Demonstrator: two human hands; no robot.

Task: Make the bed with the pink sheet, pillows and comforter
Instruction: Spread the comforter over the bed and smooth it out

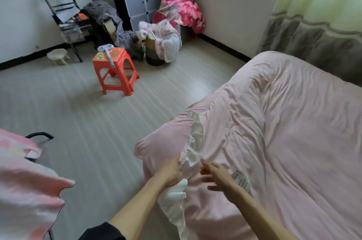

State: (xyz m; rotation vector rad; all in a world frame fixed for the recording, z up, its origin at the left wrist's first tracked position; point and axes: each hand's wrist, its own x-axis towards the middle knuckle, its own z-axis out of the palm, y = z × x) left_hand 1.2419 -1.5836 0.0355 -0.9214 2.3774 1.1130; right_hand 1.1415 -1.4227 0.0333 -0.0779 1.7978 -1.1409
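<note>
Bed (247,80), right: covered by a rumpled pink comforter (297,141). Floor (78,122), left: bears an orange stool (115,69), a basket (155,54) and a small white stool (58,56), far side.

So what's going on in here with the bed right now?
A person is working at one corner of the pink comforter. The left hand grips the white fabric bunched at the cover's opening; the right hand rests open-fingered on the pink cloth beside a sewn label. The comforter lies rumpled, not yet smoothed.
</note>
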